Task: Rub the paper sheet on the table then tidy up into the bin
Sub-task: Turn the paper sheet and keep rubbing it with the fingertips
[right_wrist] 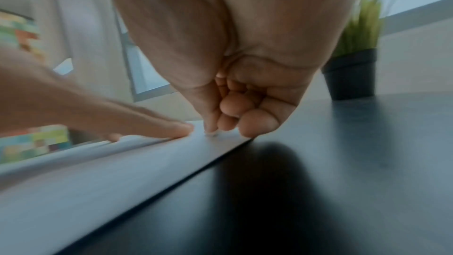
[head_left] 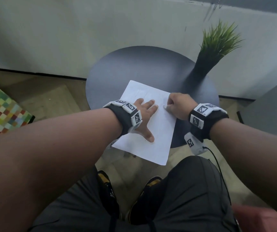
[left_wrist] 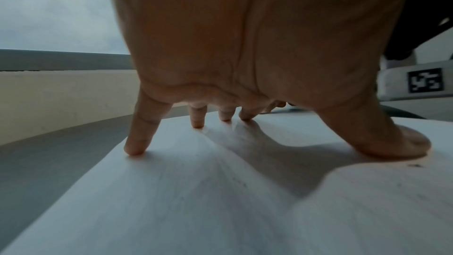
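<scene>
Left hand (head_left: pixel 144 113) flat, fingers spread wide, pins paper sheet (head_left: pixel 157 131) mid-frame — right hand (head_left: pixel 178 104), fisted, pinches a small white eraser-like bit (right_wrist: pixel 212 133), rubbing.

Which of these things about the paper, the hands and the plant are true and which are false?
1. The left hand lies flat with spread fingers on the white paper sheet. True.
2. The white paper sheet lies wholly on the round dark table. False: its near corner hangs over the table's edge.
3. The right hand is curled, pinching something small and whitish against the sheet. True, though what it pinches is too small to tell.
4. The green grassy plant in a black pot stands on the sheet. False: it stands on the bare table, apart from the sheet.
5. A bin stands on the table. False: no bin shows.
</scene>
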Demonstrator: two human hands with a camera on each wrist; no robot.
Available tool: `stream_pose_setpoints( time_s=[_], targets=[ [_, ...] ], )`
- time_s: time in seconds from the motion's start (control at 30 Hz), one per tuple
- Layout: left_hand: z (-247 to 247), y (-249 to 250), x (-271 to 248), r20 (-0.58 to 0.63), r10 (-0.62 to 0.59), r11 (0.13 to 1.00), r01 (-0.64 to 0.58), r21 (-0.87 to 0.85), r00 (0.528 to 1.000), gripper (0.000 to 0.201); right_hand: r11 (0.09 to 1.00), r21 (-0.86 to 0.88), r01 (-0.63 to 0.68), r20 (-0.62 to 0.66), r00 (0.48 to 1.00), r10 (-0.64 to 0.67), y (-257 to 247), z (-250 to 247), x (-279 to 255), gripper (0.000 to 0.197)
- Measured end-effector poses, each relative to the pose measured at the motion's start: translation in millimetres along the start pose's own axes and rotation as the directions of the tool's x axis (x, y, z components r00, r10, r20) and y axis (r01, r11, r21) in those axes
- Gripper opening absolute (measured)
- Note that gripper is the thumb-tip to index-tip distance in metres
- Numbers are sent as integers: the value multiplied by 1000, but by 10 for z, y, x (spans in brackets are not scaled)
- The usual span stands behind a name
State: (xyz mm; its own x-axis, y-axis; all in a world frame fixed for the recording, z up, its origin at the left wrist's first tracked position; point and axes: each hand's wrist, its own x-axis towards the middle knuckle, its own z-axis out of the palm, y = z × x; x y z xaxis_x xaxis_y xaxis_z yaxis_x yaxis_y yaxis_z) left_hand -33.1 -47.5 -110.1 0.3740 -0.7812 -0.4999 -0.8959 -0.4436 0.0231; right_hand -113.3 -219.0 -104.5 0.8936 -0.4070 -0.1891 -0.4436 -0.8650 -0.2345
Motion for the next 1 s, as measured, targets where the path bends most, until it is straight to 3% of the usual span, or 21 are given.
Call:
stream_pose_setpoints(
  time_s=[0.17, 0.33, 0.47, 0.63, 0.77, 0.8, 0.9, 0.93, 1.0],
  targets=[
    [-26, -12, 74, 7, 18, 999, -19, 42, 1000, 132, 973, -26, 231, 229, 949, -219, -184, 71, -234, 12],
    [-51, -3, 80, 14, 6, 996, -7, 86, 1000, 136, 999, -10, 34, 32, 999, -34, 4, -9, -39, 15],
    [-17, -24, 96, -4, 21, 997, -21, 68, 1000, 133, 977, 11, 211, 218, 953, -209, -182, 119, -256, 3],
    [-46, 6, 85, 6, 13, 995, -13, 98, 1000, 132, 998, -27, 51, 13, 999, -51, 38, 8, -90, 15],
    [-37, -10, 105, 10, 20, 996, -21, 84, 1000, 128, 963, -11, 269, 253, 933, -257, -155, 129, -350, 15],
    [-41, -5, 107, 11, 19, 996, -20, 90, 1000, 129, 967, -5, 254, 247, 937, -245, -105, 78, -319, 14],
    [-61, 27, 93, 20, -1, 994, -1, 112, 1000, 131, 994, -30, 105, 54, 993, -103, 113, -22, -146, 12],
    [-65, 32, 93, 24, -5, 994, 3, 105, 1000, 131, 992, -47, 114, 41, 993, -112, 107, 19, -171, 12],
    [-64, 27, 103, 28, 0, 996, -2, 90, 1000, 132, 964, -84, 252, 142, 961, -239, -61, 132, -313, 14]
  ],
)
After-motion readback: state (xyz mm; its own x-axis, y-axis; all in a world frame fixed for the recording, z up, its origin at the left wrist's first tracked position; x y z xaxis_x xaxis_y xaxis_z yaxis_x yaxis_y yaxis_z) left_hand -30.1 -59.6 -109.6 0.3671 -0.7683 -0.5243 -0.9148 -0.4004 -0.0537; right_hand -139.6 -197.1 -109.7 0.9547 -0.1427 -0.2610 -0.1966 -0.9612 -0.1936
